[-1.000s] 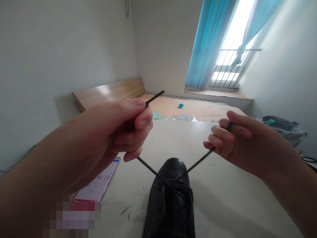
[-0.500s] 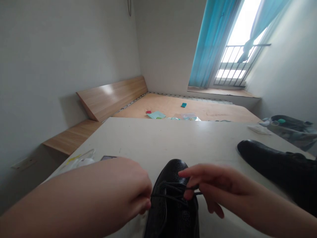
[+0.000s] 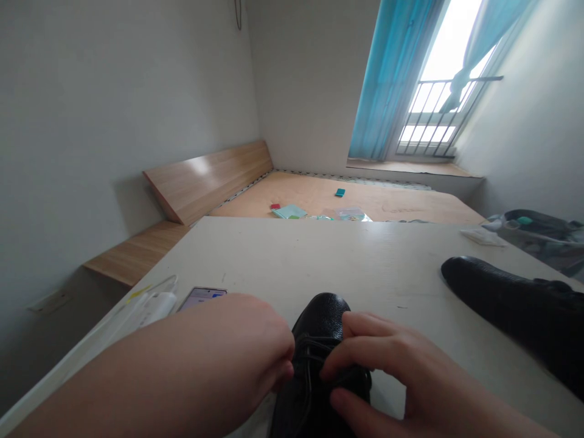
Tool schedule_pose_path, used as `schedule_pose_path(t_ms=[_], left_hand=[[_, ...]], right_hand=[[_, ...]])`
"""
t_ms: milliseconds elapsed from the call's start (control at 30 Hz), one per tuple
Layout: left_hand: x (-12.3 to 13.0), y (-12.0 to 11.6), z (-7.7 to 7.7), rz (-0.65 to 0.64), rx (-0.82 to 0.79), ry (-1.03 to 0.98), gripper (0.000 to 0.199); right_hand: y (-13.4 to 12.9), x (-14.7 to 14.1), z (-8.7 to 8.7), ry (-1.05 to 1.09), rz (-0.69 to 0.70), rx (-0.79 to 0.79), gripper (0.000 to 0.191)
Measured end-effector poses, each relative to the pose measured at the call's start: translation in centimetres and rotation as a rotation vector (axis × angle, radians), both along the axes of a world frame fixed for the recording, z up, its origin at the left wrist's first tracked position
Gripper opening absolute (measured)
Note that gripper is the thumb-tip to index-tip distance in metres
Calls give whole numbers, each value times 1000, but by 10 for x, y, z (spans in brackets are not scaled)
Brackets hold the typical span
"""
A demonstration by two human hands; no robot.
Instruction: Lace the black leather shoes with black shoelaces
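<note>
A black leather lace-up shoe (image 3: 322,313) lies on the white table in front of me, toe pointing away. Its dark shoelace (image 3: 309,365) runs across the upper in loose strands. At the shoe's left side, my left hand (image 3: 267,350) is closed in a pinch on the shoelace, though its fingertips are partly hidden. My right hand (image 3: 381,359) reaches over the shoe from the right. Its index finger and thumb are bent and apart over the laces, with the index fingertip touching them. A second black shoe (image 3: 502,307) lies on the right.
A phone (image 3: 201,297) and a white object in clear plastic (image 3: 155,307) sit at the left of the white table (image 3: 274,255). A white packet (image 3: 483,236) is near its far right edge. Beyond stands a bed base (image 3: 401,204) with small items.
My right hand has moved down and left over the laces, its fingers now bent. My left hand has shifted slightly right toward the shoe. More of the phone shows.
</note>
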State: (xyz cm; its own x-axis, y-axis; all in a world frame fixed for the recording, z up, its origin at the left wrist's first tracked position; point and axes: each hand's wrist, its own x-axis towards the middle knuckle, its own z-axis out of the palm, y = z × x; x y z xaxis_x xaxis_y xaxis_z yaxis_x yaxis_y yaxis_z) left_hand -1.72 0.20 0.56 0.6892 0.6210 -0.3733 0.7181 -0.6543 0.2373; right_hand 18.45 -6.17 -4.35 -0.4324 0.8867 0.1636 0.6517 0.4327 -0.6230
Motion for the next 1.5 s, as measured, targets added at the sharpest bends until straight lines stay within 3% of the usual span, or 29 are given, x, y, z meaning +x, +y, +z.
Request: schedule_pose_path(t_ms=[300, 400, 667, 767, 867, 967, 1100, 1200, 1267, 1333, 1400, 1500], left_hand=[[15, -3, 10, -22, -27, 208, 27], [17, -4, 12, -44, -28, 198, 26], [-8, 1, -6, -44, 27, -55, 29], [-9, 2, 1, 34, 12, -220, 27], [-3, 0, 18, 87, -145, -378, 29], [1, -4, 28, 182, -321, -556, 32], [2, -4, 19, 371, -184, -809, 29], [4, -5, 11, 348, -69, -779, 40], [8, -9, 9, 258, -21, -711, 32], [17, -13, 7, 148, -8, -598, 26], [28, -18, 5, 73, -34, -452, 24], [45, -22, -1, 62, -76, -304, 29]], right_hand=[[19, -22, 7, -171, 50, -240, 17], [23, -25, 5, -162, 53, -252, 11], [24, -29, -4, 35, 10, -142, 11], [22, -24, 8, 166, -50, -47, 15], [19, -13, 27, 316, -137, 10, 20], [17, -2, 41, 434, -171, -39, 25], [17, 11, 46, 326, -157, -195, 37], [18, 23, 42, 19, -146, -269, 26], [18, 32, 39, -124, -105, -340, 24], [18, 39, 36, -178, -49, -405, 26], [18, 44, 33, -181, -10, -371, 26], [18, 48, 33, -199, 26, -300, 28]])
